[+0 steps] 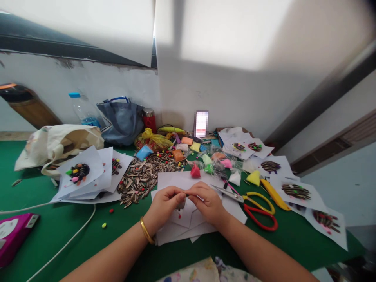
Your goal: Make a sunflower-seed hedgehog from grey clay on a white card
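My left hand (169, 203), with a gold bangle (146, 230) at the wrist, is closed in a pinch over a stack of white paper (173, 180). Its fingertips meet those of my right hand (207, 203), which is pinched too. Something small and dark sits between them, mostly hidden by the fingers. Below the hands, a sheet carries a few tiny red bits (179, 215). Just beyond lies a bag of red modelling clay (195, 170). Open scissors (243, 198) with yellow and red handles lie to the right of my right hand.
A heap of striped sunflower seeds (143, 176) spreads at left, near papers with seed-and-clay pictures (79, 174). Coloured clay packets (226, 163) lie behind the hands. A yellow cutter (274, 195) and more picture sheets (296, 192) are at right. A white cable (67, 237) crosses the green table.
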{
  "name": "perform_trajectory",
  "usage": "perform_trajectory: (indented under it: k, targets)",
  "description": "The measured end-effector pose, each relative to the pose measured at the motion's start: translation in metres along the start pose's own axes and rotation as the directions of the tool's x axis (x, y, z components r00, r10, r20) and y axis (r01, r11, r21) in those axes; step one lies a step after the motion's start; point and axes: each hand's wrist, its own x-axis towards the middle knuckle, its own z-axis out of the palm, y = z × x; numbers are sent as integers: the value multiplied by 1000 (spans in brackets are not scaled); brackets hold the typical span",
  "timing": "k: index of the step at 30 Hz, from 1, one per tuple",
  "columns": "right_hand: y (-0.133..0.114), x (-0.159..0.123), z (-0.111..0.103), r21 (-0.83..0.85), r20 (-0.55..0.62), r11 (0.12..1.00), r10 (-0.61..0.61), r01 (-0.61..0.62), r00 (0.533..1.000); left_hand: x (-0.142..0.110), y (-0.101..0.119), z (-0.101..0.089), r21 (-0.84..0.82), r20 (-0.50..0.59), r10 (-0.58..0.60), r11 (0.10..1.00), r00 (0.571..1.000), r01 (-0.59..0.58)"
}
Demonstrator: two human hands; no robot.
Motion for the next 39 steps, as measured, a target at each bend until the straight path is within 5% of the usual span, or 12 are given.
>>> perform_trajectory:
  k: [5, 12, 18, 26, 32, 39]
  targets:
    - [-2, 1, 0, -10, -85, 999, 50, -51, 995, 0, 2, -1, 33, 18, 37, 999, 999, -38]
    - [-3, 1, -1, 23, -27, 999, 31, -30, 999, -3, -1, 0, 169, 86, 112, 978, 990, -125]
    - [-2, 0, -2, 92, 0, 994, 61, -60, 998, -5, -2, 1, 169, 223, 58, 981, 973, -97]
    - [-7, -3, 0, -52, -31, 998, -47, 45, 998, -1, 3, -1, 7, 206, -77, 997, 975, 77]
    - [-4, -2, -4, -120, 45, 992, -44, 49, 998, -2, 7, -2, 169, 146, 43, 983, 988, -68]
    - [-5, -1, -4, -75, -41, 997, -15, 12, 999, -1, 1, -1, 84, 155, 22, 996, 988, -36]
